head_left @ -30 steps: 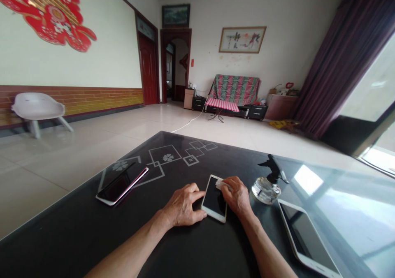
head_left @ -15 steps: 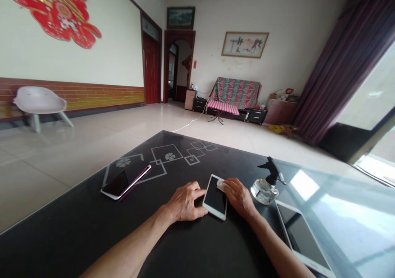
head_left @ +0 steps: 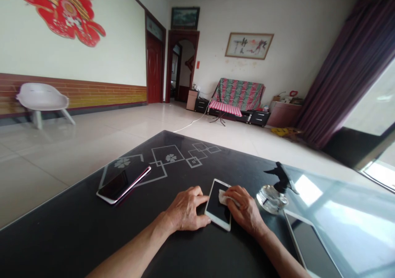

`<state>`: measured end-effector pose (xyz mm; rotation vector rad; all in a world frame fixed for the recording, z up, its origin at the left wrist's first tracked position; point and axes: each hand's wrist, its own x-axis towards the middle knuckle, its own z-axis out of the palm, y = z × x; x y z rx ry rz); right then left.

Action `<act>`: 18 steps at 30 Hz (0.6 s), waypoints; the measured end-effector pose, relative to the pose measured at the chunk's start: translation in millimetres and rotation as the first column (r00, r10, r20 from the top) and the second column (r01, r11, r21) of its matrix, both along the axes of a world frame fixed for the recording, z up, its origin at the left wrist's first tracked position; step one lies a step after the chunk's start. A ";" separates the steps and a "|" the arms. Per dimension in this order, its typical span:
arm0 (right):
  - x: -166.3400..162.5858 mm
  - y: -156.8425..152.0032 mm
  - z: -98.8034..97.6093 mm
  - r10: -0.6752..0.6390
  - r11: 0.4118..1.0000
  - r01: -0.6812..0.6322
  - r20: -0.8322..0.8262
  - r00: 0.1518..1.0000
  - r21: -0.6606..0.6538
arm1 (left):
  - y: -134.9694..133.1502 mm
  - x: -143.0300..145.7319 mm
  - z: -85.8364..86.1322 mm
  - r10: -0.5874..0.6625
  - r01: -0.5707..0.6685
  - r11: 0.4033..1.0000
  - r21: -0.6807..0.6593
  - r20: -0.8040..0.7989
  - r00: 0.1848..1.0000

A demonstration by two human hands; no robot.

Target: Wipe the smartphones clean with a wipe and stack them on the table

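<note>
White phone [head_left: 216,206], dark-screened — left hand [head_left: 187,210] splays against it, right hand [head_left: 244,209] pinches tissue [head_left: 221,197].

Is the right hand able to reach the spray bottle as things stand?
Probably yes: the spray bottle stands to the right of the right hand, with nothing visible between them, though that hand holds a white wipe against the middle phone.

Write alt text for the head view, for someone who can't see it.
A person's right hand holds a white wipe on top of a white phone, while the left hand touches its left edge. The black table also holds a second phone at left, a spray bottle and tablet at right.
</note>
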<state>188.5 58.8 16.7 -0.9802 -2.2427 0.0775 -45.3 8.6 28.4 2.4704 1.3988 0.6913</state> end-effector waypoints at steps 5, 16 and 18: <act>-1.0 -2.7 3.3 0.047 0.999 -0.047 0.031 0.998 -0.003 | 0.4 0.0 0.4 0.004 -0.005 1.000 -0.025 -0.009 1.000; -11.6 -24.3 12.3 0.146 0.989 -0.144 0.102 0.984 -0.029 | 0.5 0.4 -0.3 0.011 -0.012 1.000 -0.020 -0.016 1.000; -11.0 -19.7 9.1 0.097 0.995 -0.097 0.094 0.991 -0.005 | 0.4 0.4 -0.4 0.013 -0.014 1.000 -0.027 -0.018 1.000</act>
